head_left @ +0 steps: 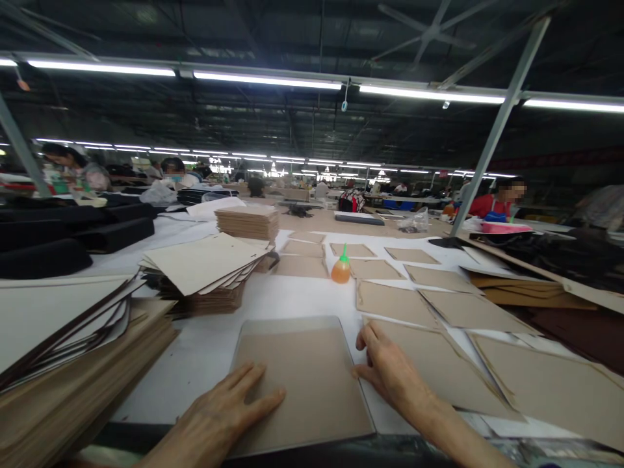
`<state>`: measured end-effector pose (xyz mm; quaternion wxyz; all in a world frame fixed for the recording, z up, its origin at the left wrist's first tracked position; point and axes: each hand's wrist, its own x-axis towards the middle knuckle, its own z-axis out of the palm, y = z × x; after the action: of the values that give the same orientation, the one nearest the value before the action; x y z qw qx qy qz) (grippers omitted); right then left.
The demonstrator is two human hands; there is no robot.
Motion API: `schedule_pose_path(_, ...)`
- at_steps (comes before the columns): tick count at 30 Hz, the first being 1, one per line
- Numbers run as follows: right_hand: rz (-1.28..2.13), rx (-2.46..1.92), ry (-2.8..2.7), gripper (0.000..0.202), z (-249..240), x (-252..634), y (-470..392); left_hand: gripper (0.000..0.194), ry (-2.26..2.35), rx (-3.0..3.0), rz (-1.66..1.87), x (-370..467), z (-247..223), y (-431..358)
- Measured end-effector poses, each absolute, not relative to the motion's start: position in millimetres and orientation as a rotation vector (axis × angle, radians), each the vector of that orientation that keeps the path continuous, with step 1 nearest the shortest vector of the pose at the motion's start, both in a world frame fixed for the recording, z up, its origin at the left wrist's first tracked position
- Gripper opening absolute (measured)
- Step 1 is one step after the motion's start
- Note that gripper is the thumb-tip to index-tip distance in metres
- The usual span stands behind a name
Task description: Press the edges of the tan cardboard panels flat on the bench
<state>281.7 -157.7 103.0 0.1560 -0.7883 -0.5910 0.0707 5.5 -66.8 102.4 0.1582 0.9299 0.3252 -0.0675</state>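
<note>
Head view: I'm apparently steadying the near panel [307, 383], left hand [227, 406] spread wide on it, right hand [390, 367] curled by its right edge, grip unclear; next probably calls for even pressure.

Not a word I can read from where I stand — far beyond the right hand [390, 367], higher up and off to its right, a dark red banner-like strip [560, 153] shows, too dim and blurred for reading.

bare white table covering [292, 296] leaves a passage beyond the beige panel [302, 383], up to the green-nozzled squeeze bottle [340, 270]; on the left, cardboard stacks [209, 302] wall it off; on the right, flat cardboard sheets [397, 302] lie low.
</note>
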Motion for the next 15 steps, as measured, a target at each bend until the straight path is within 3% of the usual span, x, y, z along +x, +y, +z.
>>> schedule_pose_path(4, 0.100, -2.032, -1.660, 0.013, 107, 292, -158, 0.083, 0.948, 2.666, -0.343, 11, 114, -72)
schedule_pose_path(10, 0.219, -1.878, -1.731, 0.022, 99, 280, -150, 0.062, 0.903, 2.766, -0.231, 9, 94, -61)
schedule_pose_path(15, 0.807, -1.365, -0.813, 0.013, 100, 299, -145, 0.061, 0.833, 2.789, -0.368, 9, 98, -63)
